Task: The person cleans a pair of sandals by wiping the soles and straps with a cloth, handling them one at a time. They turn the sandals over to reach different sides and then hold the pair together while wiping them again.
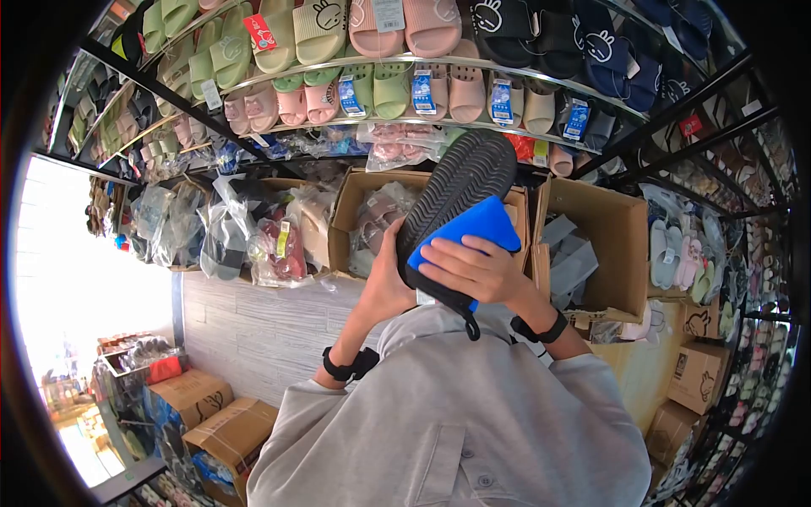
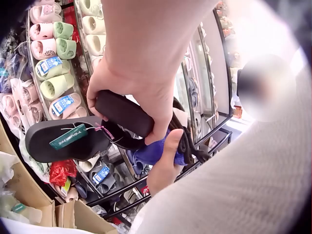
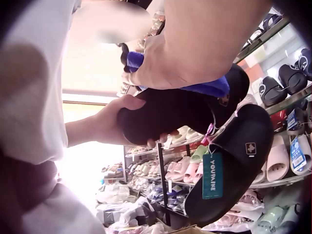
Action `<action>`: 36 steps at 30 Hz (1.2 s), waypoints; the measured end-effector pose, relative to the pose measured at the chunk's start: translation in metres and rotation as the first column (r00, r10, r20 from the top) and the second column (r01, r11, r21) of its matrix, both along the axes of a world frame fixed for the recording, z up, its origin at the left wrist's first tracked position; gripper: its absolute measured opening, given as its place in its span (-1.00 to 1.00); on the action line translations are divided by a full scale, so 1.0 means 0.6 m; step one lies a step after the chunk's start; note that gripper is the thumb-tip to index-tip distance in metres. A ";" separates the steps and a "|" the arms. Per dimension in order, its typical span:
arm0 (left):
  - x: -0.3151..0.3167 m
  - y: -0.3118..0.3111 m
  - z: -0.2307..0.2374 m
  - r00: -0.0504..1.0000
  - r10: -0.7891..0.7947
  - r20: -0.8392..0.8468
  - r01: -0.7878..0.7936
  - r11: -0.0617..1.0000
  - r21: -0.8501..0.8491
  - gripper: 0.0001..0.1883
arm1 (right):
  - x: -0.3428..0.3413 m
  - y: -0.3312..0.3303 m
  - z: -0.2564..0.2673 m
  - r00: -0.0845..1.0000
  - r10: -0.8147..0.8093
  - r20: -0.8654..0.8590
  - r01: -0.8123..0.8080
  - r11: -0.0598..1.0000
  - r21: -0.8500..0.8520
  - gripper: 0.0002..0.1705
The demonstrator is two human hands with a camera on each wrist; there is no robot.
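You have the slipper (image 1: 466, 165) between your hands, its black sole turned up towards you and its toe end pointing away. Nearest, below the slipper, is your grey shirt (image 1: 473, 406), with a left band (image 1: 351, 365) and a right band (image 1: 549, 328) on your wrists.

Your left hand (image 1: 389, 279) grips the slipper's heel end from its left side, fingers and thumb curled about the edges. Your right hand (image 1: 481, 269) lies over the slipper from its right side, fingers gently bent across the blue cloth (image 1: 473, 220) and holding it against the sole; your thumb rests along the cloth's edge. A black loop (image 1: 471, 325) hangs just off the slipper's near end, between your forearms.

From the slipper, a second black shoe (image 3: 234, 165) hangs by a pink tie (image 3: 208, 132), with a green tag (image 3: 212, 176) on it; your wrist views show this, while the head view hides it.

Farther off, a brown carton (image 1: 341, 224) stands behind the slipper, and an open box (image 1: 621, 245) to its right. Bagged footwear (image 1: 283, 249) lies to its left. Beyond the slipper runs a shelf (image 1: 380, 58) lined with pastel and dark slides (image 1: 393, 89).
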State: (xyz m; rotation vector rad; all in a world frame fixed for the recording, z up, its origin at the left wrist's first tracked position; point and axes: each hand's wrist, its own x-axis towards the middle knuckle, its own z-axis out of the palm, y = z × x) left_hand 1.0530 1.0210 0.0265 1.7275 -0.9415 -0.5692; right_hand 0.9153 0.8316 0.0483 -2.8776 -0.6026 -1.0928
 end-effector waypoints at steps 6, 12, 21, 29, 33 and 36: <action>-0.012 0.001 0.022 0.996 0.034 -0.082 -0.034 0.999 0.003 0.22 | 0.021 -0.072 0.023 0.945 -0.318 0.074 0.232 0.814 0.532 -0.40; -0.016 -0.002 0.013 0.998 0.014 0.063 -0.008 0.995 -0.103 0.23 | -0.020 -0.013 -0.003 0.986 -0.147 0.083 0.135 0.982 0.133 -0.54; -0.026 0.012 0.002 0.941 -0.126 -0.314 0.089 0.987 -0.131 0.21 | -0.004 -0.041 0.028 0.927 -0.343 0.155 0.224 0.835 0.503 -0.36; -0.007 0.040 -0.015 0.844 -0.272 -0.462 0.199 0.959 -0.201 0.11 | -0.040 -0.020 0.031 1.000 0.006 -0.001 -0.006 0.999 0.043 -0.54; -0.011 0.051 -0.006 0.807 -0.286 -0.517 0.237 0.958 -0.159 0.08 | -0.013 -0.073 0.076 0.967 -0.233 0.105 0.132 0.808 0.574 -0.41; -0.015 0.057 -0.014 0.760 -0.283 -0.585 0.231 0.959 -0.164 0.07 | -0.002 -0.064 0.071 0.951 -0.299 0.082 0.183 0.753 0.632 -0.40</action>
